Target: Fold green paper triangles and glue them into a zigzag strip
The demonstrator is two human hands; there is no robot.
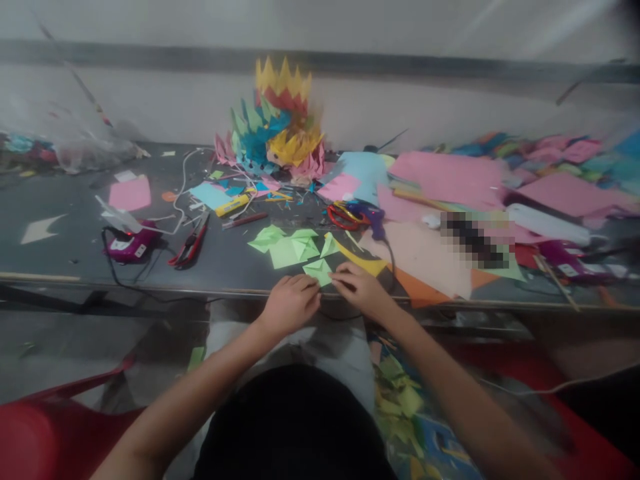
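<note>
A small folded light green paper lies at the table's front edge between my two hands. My left hand has its curled fingers closed on the paper's left side. From the right, my right hand pinches the paper's right corner between thumb and fingers. Just behind are more folded green papers, a flat green sheet and a small green piece. A yellow paper strip curves beside my right hand.
Red pliers and a magenta device with cords lie left. Behind stand colourful paper crowns. Red-handled scissors, a glue gun and pink sheets lie right. A red chair is at lower left.
</note>
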